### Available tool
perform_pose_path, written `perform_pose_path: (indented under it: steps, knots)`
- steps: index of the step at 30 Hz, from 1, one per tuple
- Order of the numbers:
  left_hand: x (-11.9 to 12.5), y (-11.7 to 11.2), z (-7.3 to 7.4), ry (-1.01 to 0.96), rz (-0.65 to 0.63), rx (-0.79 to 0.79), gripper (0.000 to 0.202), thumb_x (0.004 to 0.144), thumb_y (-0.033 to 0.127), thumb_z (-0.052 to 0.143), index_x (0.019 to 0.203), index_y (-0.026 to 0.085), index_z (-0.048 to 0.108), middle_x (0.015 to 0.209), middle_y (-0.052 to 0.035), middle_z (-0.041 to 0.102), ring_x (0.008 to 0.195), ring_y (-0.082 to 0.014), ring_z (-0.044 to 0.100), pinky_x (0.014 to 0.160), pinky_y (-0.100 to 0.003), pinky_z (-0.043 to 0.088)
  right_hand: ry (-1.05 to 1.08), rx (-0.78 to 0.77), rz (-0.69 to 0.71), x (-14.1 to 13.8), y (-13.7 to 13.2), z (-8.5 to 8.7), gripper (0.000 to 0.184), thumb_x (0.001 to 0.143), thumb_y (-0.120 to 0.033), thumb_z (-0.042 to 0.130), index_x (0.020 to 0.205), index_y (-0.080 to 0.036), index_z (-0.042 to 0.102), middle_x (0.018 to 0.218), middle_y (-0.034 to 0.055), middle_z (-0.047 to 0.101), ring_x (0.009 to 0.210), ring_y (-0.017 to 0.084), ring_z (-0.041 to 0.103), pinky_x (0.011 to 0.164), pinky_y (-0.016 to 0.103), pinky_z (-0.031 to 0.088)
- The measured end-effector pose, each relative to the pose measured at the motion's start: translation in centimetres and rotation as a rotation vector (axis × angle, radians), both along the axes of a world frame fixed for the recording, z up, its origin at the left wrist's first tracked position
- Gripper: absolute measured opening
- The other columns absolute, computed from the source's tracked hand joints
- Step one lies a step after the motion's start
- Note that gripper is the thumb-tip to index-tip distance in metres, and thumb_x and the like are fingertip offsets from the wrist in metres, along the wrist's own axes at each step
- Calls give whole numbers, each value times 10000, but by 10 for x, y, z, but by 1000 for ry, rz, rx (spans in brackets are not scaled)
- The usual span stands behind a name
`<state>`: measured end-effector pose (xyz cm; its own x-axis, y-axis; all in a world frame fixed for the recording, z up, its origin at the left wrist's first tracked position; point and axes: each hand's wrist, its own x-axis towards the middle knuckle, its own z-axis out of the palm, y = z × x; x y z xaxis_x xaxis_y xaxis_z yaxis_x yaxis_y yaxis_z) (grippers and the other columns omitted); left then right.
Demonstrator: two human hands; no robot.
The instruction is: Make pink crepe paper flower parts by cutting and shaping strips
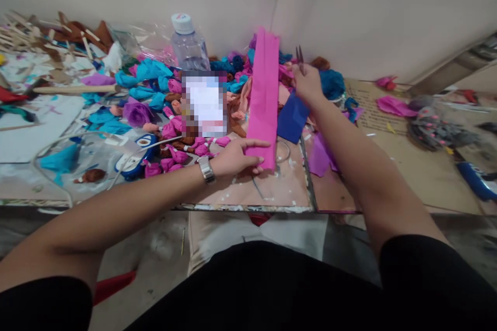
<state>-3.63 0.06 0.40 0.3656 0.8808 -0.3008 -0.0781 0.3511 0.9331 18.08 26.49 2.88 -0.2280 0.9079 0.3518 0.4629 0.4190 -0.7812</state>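
Observation:
A long pink crepe paper strip (264, 93) stretches away from me over the worktable. Its near end is pinched between the thumb and fingers of my left hand (238, 156), which wears a metal watch. To the right of the strip, my right hand (308, 83) is closed around scissors (299, 56) with their dark blades pointing up and slightly apart; their handles are hidden in the fist. Just below that hand lies a dark blue piece of paper (293, 119). A thin wire loop (285, 151) rests beside the strip's near end.
Many rolled paper flowers (171, 129) crowd the table left of the strip, around a clear bottle (190, 46) and a blurred-out phone (205, 103). A hammer (77, 89) and wooden sticks lie farther left. Cardboard (404, 150) covers the right side; a white cable (73, 137) loops near the front edge.

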Motion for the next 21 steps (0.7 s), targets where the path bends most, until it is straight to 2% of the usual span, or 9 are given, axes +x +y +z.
perform_pose_path:
  steps: [2, 3, 7, 10, 12, 15, 16, 18, 21]
  knots:
    - [4, 5, -1, -21, 69, 22, 647, 799, 153, 826, 1430, 141, 681, 712, -59, 765, 571, -132, 705, 580, -231, 582, 73, -91, -14, 4, -39, -2, 494, 1156, -538, 285, 1005, -187, 599, 591, -77, 379, 466, 107, 341, 520, 237, 354]
    - [7, 9, 0, -38, 103, 40, 644, 781, 152, 834, 1410, 148, 695, 731, -53, 769, 581, -127, 703, 574, -218, 568, 213, -246, 18, 5, -59, -3, 547, 1128, -643, 294, 968, -207, 585, 554, -95, 315, 430, 102, 262, 478, 233, 311]
    - [17, 26, 6, -107, 285, 115, 426, 727, 209, 869, 1141, 132, 804, 920, -74, 802, 669, -109, 697, 573, -187, 535, 607, -598, 96, 7, -124, -6, 581, 1027, -804, 413, 896, -243, 487, 523, -122, 289, 398, 76, 204, 421, 198, 280]
    - [21, 34, 11, -171, 359, 135, 331, 724, 271, 863, 1013, 117, 816, 983, -77, 798, 724, -111, 689, 586, -183, 526, 640, -756, 146, 7, -151, -8, 486, 1073, -668, 486, 852, -237, 444, 514, -133, 301, 378, 57, 204, 400, 170, 275]
    - [21, 35, 11, -199, 363, 118, 366, 718, 293, 867, 1036, 121, 812, 986, -73, 797, 744, -123, 697, 599, -192, 530, 629, -786, 167, 7, -164, -11, 370, 1092, -487, 548, 850, -224, 452, 555, -112, 432, 361, 37, 216, 374, 165, 260]
    - [18, 31, 6, -207, 360, 68, 387, 708, 297, 886, 1051, 137, 801, 954, -61, 796, 719, -130, 701, 602, -206, 532, 623, -795, 195, 9, -184, -16, 169, 1010, -314, 676, 1004, -225, 532, 684, -80, 624, 332, 28, 248, 331, 171, 272]
    - [17, 29, 5, -207, 353, 55, 387, 710, 297, 892, 1051, 144, 796, 948, -58, 795, 713, -132, 702, 605, -212, 535, 604, -784, 229, 10, -192, -17, 199, 971, -261, 701, 1110, -236, 560, 706, -82, 643, 323, 34, 276, 315, 172, 263]
    - [15, 25, 1, -194, 324, 32, 404, 718, 303, 907, 1076, 160, 784, 955, -54, 794, 719, -140, 707, 621, -227, 547, 557, -791, 282, 11, -205, -17, 360, 926, -243, 740, 1248, -260, 580, 614, -123, 549, 311, 63, 339, 291, 177, 253]
    - [14, 21, -2, -139, 309, 24, 428, 714, 314, 934, 1078, 167, 764, 971, -50, 786, 738, -136, 695, 640, -230, 545, 569, -866, 311, 11, -218, -13, 322, 929, -234, 725, 1234, -217, 622, 507, -156, 387, 317, 61, 272, 306, 175, 295]
